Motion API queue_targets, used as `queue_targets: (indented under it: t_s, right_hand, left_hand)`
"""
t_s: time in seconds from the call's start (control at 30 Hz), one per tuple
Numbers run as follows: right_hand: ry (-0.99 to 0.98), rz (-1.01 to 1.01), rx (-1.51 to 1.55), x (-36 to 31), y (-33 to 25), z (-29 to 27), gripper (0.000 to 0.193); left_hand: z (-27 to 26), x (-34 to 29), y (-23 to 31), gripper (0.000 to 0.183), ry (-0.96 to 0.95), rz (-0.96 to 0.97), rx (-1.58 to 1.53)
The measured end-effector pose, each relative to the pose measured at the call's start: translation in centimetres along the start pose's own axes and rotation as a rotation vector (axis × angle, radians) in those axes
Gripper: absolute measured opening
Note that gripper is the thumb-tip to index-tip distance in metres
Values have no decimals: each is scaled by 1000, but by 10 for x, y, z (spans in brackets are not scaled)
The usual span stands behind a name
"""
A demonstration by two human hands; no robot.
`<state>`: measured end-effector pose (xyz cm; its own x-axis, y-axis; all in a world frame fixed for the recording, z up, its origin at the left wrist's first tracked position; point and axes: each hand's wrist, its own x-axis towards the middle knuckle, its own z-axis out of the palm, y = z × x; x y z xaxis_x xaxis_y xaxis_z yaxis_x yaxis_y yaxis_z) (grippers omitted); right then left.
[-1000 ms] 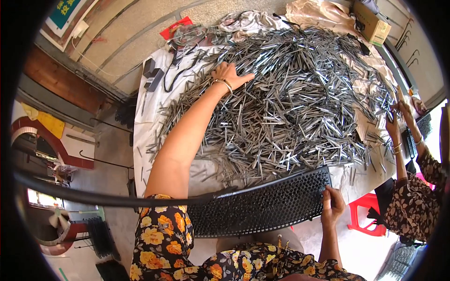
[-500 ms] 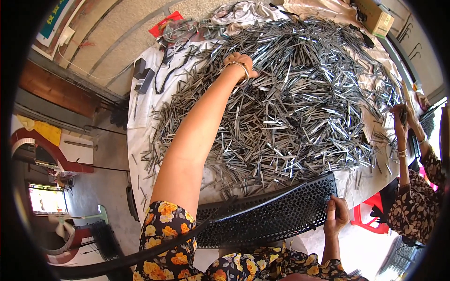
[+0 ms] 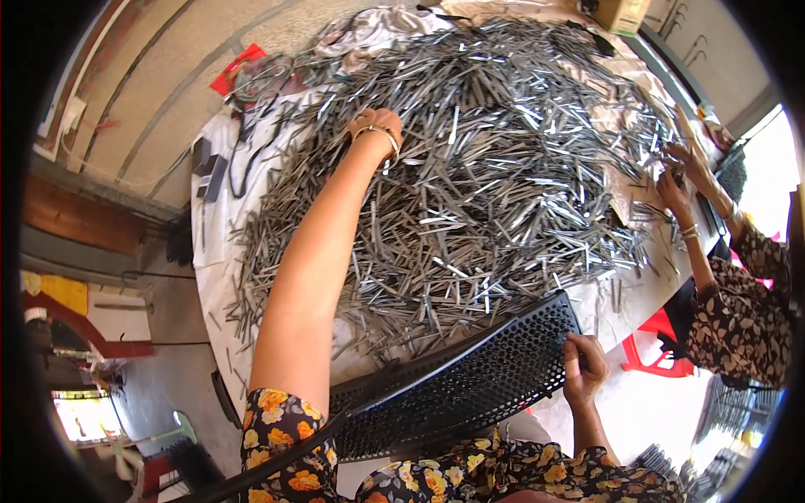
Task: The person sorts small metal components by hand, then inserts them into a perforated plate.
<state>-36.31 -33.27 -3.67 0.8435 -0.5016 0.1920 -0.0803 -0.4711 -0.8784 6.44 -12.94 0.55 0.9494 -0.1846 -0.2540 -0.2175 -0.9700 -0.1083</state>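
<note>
A wide heap of slim, stiff grey-black strips [image 3: 470, 193], some of them shiny, covers the table. My left hand [image 3: 377, 132], with bracelets at the wrist, reaches far into the heap's left side. Its fingers curl down among the strips; their tips are hidden, so what they hold cannot be made out. At the near table edge a black plastic basket [image 3: 470, 394] with a holed wall leans against my body. My right hand [image 3: 585, 366] grips the basket's right end, thumb on the outside. The basket's inside is mostly hidden.
Beyond the right table edge, a co-worker's hands [image 3: 681, 180] handle strips. Dark box-like pieces [image 3: 211, 172] and a black strap [image 3: 243, 163] lie on the left. Crumpled cloth [image 3: 369, 33] and a cardboard box [image 3: 622, 12] are at the back; a red stool [image 3: 658, 348] is at right.
The view has shifted, so the table sits further left and higher. My left hand has turned slightly, its thumb no longer showing, and stays over the heap. My right hand keeps holding the basket.
</note>
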Motion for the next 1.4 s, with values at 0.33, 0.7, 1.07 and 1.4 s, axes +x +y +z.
queue_targets:
  t_s: [0.33, 0.7, 1.07, 1.4]
  right_hand:
    - [4, -125, -67, 7, -9, -4, 15]
    - [38, -136, -70, 7, -13, -2, 13]
    - [33, -128, -62, 7, -15, 1, 12]
    - [47, -135, -44, 5, -15, 2, 11]
  left_hand:
    - [13, 14, -1, 37, 10, -61, -167]
    - [31, 19, 2, 44, 160, -173, -196]
    - [36, 29, -30, 46, 50, -12, -201]
    - [31, 16, -41, 30, 61, 28, -270]
